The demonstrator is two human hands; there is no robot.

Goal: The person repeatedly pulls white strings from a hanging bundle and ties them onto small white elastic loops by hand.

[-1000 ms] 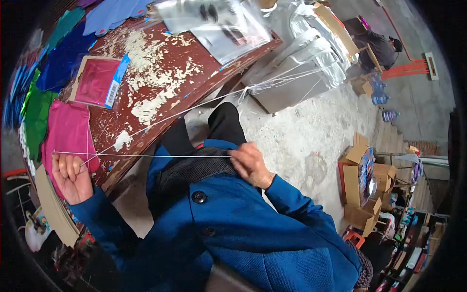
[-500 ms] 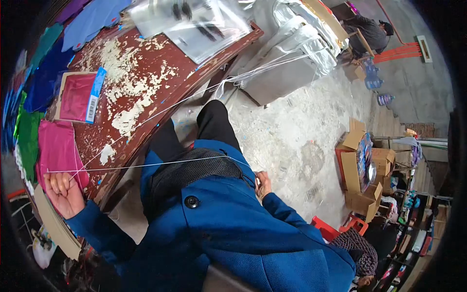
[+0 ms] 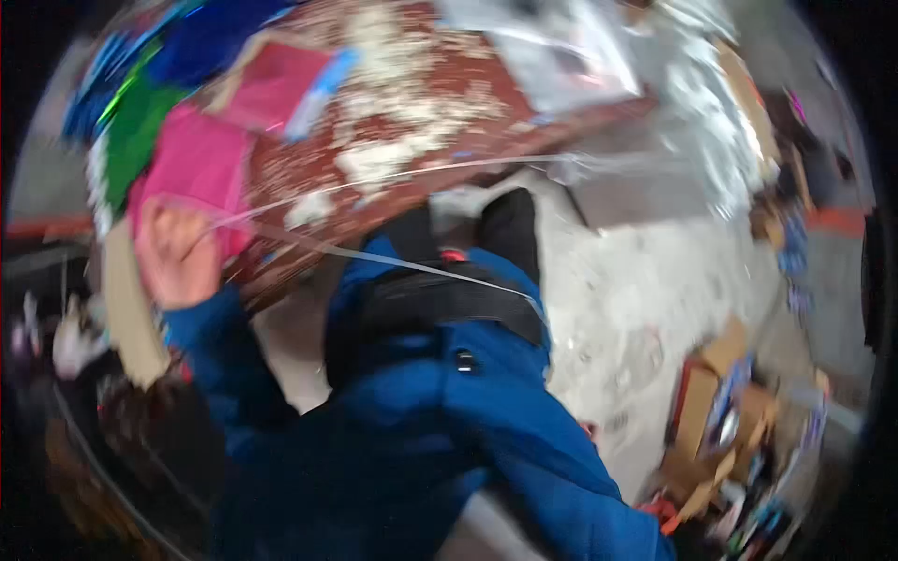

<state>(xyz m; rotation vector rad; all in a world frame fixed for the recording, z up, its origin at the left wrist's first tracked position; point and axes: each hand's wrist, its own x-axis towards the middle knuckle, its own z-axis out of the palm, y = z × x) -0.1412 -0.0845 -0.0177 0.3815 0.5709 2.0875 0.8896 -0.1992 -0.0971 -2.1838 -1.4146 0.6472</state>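
Observation:
Blurred by motion, my left hand (image 3: 180, 257) is raised palm up at the table's left corner, its fingers curled round a thin white string (image 3: 412, 265). One length of string runs from it across my lap to my right side; another slants over the table towards the silvery sacks. Just behind that hand lies a bright pink folded bag (image 3: 196, 159). Beside the bag is a flat box with pink contents (image 3: 271, 86) and a blue edge. My right hand does not show; the blue sleeve (image 3: 585, 486) runs down to the lower right.
The worn red table (image 3: 486, 79) spans the top, with green bags (image 3: 145, 131), blue bags (image 3: 210, 42) and clear plastic sheets (image 3: 561, 65). Silvery sacks (image 3: 716, 122) stand at the upper right. Open cardboard boxes (image 3: 697, 402) stand on the floor at right.
The view has swung, so the table and bags appear further right. My right hand, seen at my side before, has left the view. My left hand still has the string.

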